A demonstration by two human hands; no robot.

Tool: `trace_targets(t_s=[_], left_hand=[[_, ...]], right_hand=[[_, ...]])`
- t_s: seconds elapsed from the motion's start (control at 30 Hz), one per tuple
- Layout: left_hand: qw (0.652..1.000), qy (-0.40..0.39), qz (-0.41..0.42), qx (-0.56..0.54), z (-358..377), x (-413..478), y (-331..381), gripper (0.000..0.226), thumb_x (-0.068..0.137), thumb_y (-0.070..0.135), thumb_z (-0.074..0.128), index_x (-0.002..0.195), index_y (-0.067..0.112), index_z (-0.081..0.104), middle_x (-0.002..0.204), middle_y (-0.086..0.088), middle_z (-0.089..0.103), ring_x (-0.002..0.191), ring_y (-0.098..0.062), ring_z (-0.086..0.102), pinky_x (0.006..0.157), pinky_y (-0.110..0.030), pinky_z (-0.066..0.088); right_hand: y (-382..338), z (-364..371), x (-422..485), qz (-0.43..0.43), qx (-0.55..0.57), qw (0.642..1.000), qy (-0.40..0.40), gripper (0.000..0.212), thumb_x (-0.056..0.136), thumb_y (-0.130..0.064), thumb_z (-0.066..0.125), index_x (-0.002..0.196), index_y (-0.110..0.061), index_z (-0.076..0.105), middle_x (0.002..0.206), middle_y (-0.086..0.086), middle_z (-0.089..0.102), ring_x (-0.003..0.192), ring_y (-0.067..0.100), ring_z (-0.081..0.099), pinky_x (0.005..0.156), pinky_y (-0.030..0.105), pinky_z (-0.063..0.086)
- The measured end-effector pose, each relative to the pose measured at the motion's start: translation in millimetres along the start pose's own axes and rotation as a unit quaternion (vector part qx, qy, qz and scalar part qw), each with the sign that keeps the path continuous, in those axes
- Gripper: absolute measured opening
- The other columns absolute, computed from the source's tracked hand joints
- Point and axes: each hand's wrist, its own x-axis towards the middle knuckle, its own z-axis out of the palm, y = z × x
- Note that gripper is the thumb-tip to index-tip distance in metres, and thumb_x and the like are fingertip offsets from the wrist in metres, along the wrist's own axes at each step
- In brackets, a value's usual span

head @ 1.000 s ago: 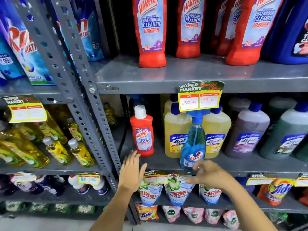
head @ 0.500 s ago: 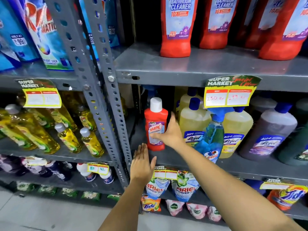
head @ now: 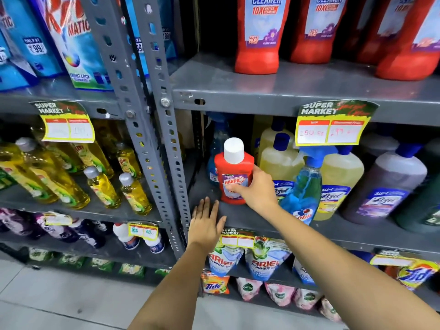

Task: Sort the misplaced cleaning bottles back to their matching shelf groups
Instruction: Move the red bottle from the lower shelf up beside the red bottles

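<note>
A small red Harpic bottle [head: 232,167] with a white cap stands at the left end of the middle shelf [head: 242,216], among yellow Lizol bottles [head: 279,160]. My right hand [head: 258,188] is wrapped around its lower body. My left hand [head: 206,222] lies flat and open on the shelf's front edge just below it. Large red Harpic bathroom cleaner bottles [head: 258,36] line the shelf above. A blue Colin spray bottle [head: 303,186] stands right of my right hand, and another blue spray bottle [head: 217,139] is partly hidden behind the small Harpic.
A grey perforated upright [head: 166,144] splits the racks. Yellow dish-liquid bottles [head: 102,186] fill the left rack, blue detergent packs [head: 73,41] sit above them. Purple and green Lizol bottles [head: 385,186] stand at right. Ariel pouches [head: 264,258] and price tags [head: 329,127] hang below and on shelf edges.
My right hand left the blue Colin spray bottle, crossed left and closed around the small red Harpic bottle. My left hand stayed on the shelf edge. The camera moved closer.
</note>
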Motion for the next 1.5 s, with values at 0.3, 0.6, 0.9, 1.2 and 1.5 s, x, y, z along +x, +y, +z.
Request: trace_targets(t_s=[0.3,0.6,0.9,1.2,1.5], left_hand=[[0.987,0.138,0.067,0.042,-55.2,-19.2,28.5,0.062,0.093,0.043,0.030,0.142,0.008,0.038,0.154,-0.021,0.031,0.144,-0.035,0.024,0.113,-0.053,0.031],[0.836,0.488,0.250,-0.020,-263.7,14.3,98.1,0.051,0.097,0.040,0.050,0.139,0.012,0.052,0.152,-0.010,0.040,0.144,-0.027,0.029,0.117,-0.051,0.016],[0.814,0.497,0.300,0.031,-284.3,68.3,107.1,0.059,0.086,0.067,0.054,0.099,0.014,0.076,0.110,-0.006,0.073,0.096,-0.022,0.071,0.080,-0.035,0.056],[0.768,0.562,0.305,0.037,-279.8,72.2,107.7,0.057,0.086,0.066,0.054,0.095,0.015,0.076,0.100,-0.003,0.075,0.091,-0.020,0.072,0.077,-0.034,0.056],[0.755,0.583,0.295,0.046,-275.3,76.6,106.0,0.058,0.087,0.068,0.051,0.096,0.017,0.077,0.100,-0.001,0.075,0.092,-0.019,0.071,0.076,-0.032,0.054]], right_hand=[[-72.4,-111.6,-82.4,-0.124,0.064,0.990,-0.006,0.040,0.053,-0.025,0.093,0.078,-0.035,0.064,0.078,-0.022,0.073,0.073,-0.005,0.067,0.069,0.018,0.052],[-168.6,-242.7,-76.8,-0.310,0.171,0.926,0.129,0.040,0.059,-0.021,0.091,0.094,-0.015,0.071,0.087,-0.014,0.077,0.082,0.005,0.073,0.074,0.026,0.059],[-181.1,-284.1,17.3,-0.195,0.058,0.972,0.117,0.028,0.068,-0.021,0.087,0.090,-0.018,0.069,0.085,0.002,0.073,0.058,-0.002,0.065,0.038,0.015,0.042],[-173.8,-278.5,42.9,-0.132,0.034,0.986,0.096,0.042,0.073,-0.039,0.082,0.107,-0.025,0.061,0.107,0.000,0.073,0.092,0.020,0.071,0.071,0.052,0.061],[-135.0,-260.0,23.3,-0.106,-0.018,0.994,0.033,0.082,0.057,-0.016,0.093,0.128,-0.018,0.051,0.113,-0.006,0.068,0.096,0.008,0.064,0.086,0.023,0.054]])
